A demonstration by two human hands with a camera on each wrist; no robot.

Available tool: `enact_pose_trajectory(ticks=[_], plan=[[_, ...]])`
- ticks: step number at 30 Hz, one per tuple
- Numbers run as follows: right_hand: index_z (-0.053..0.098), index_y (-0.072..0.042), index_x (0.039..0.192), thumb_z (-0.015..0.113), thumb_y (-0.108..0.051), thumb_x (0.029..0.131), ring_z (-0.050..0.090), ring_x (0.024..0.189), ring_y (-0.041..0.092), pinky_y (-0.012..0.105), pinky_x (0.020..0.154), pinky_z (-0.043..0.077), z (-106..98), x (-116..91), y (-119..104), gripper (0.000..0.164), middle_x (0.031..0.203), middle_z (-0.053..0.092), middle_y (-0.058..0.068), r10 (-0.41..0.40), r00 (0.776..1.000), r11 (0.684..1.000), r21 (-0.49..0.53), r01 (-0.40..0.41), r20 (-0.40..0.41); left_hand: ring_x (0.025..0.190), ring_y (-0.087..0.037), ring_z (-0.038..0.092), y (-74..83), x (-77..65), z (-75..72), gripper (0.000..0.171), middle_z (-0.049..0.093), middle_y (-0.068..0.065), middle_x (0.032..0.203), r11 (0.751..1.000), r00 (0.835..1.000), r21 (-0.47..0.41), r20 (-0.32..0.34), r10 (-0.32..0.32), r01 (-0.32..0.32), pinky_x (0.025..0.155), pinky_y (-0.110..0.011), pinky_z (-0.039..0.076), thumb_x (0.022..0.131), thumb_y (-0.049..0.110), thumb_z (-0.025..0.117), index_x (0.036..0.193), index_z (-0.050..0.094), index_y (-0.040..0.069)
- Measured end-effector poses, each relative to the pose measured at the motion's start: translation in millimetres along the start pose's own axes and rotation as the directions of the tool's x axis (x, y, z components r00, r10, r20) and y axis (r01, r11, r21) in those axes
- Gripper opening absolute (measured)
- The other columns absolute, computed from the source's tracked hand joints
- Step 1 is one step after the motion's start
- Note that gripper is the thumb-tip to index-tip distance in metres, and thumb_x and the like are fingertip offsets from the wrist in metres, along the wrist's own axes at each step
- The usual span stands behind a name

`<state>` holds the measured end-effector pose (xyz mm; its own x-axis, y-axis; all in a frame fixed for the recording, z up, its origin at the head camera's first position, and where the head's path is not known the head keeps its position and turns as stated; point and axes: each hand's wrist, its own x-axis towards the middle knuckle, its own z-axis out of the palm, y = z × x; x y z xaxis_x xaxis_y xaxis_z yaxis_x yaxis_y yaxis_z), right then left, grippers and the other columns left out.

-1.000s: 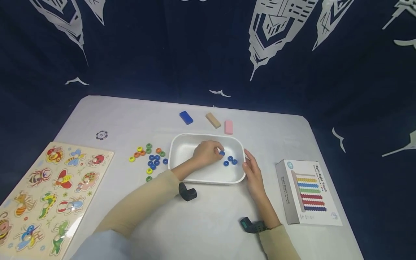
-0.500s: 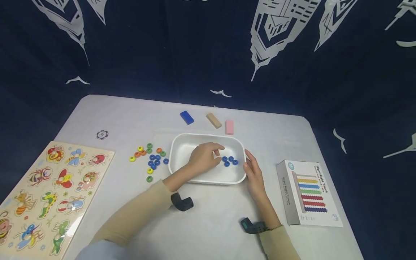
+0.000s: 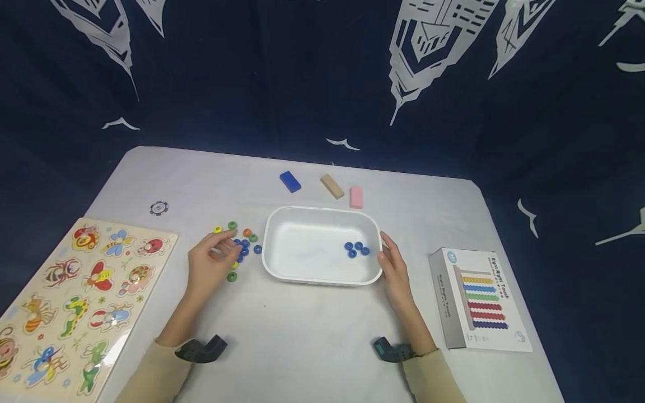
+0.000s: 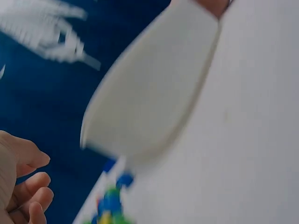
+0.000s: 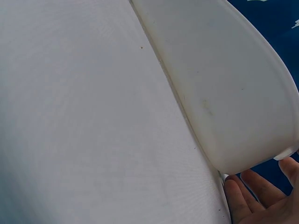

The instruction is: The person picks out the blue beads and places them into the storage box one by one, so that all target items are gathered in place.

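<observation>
In the head view my left hand (image 3: 209,266) hovers over loose beads on the table, thumb and fingers apart, holding nothing. Blue beads (image 3: 245,243) show just past its fingertips, among green, yellow and orange ones such as a green bead (image 3: 232,277). My right hand (image 3: 395,271) rests against the right end of a white tray (image 3: 302,277), fingers fairly straight along its outer side. Several blue beads (image 3: 351,253) lie together inside the tray at its right. The right wrist view shows fingertips (image 5: 236,198) at the tray's lower corner (image 5: 229,165).
Behind the tray lie a blue block (image 3: 290,182), a tan block (image 3: 332,186) and a pink block (image 3: 356,197). An insect puzzle board (image 3: 75,302) is at the left, a boxed bead toy (image 3: 481,299) at the right. A round printed mark (image 3: 158,208) is near the board.
My left hand has released a blue bead in the tray beside the other blue ones, then moved left out of the tray to the loose beads. The right hand stays put.
</observation>
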<state>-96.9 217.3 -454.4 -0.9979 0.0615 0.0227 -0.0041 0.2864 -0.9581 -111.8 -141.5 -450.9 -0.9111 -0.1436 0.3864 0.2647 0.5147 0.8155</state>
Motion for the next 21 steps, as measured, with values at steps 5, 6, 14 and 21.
enact_pose_trajectory(ticks=[5,6,14,21], plan=[[0.029,-0.024,0.137,0.037,-0.023,0.094,0.040,0.124,0.025,0.040,0.100,0.033,0.2,-0.7,-0.9,0.044,0.136,0.041,0.009,0.000,1.000,1.000,-0.001,0.000,0.003,0.064,-0.003,0.050,-29.5,-2.9,-11.6,0.028,0.061,0.001,0.076,0.995,0.994,0.043,-0.061,-0.086,0.088,0.051,-0.013,0.038,0.072,0.009,0.071,0.099,0.066,0.009],[0.029,-0.025,0.137,0.037,-0.023,0.094,0.040,0.124,0.024,0.040,0.100,0.033,0.5,-0.8,-1.0,0.044,0.136,0.041,0.009,0.002,1.000,1.000,-0.001,-0.002,0.003,0.064,-0.003,0.050,-33.0,-3.3,-11.9,0.028,0.061,0.001,0.076,0.995,0.994,0.047,-0.061,-0.091,0.094,0.051,-0.013,0.038,0.071,0.010,0.071,0.099,0.066,0.010],[0.028,-0.024,0.138,0.037,-0.024,0.094,0.039,0.125,0.024,0.040,0.100,0.033,2.2,-0.6,0.9,0.045,0.137,0.040,0.008,0.005,1.000,1.000,-0.010,-0.005,0.010,0.063,-0.006,0.051,-53.1,-9.5,-5.5,0.029,0.061,0.002,0.074,0.971,0.985,0.180,0.034,-0.166,0.158,0.052,-0.016,0.039,0.072,0.013,0.070,0.100,0.066,0.013],[0.029,-0.026,0.137,0.037,-0.025,0.094,0.040,0.124,0.024,0.040,0.100,0.033,1.6,-1.0,-0.2,0.044,0.136,0.041,0.007,0.011,1.000,1.000,-0.013,-0.011,-0.005,0.062,-0.011,0.050,-50.7,-7.8,-0.3,0.030,0.060,0.002,0.072,0.938,0.979,0.315,0.096,-0.182,0.143,0.053,-0.023,0.037,0.071,0.020,0.072,0.100,0.066,0.013]])
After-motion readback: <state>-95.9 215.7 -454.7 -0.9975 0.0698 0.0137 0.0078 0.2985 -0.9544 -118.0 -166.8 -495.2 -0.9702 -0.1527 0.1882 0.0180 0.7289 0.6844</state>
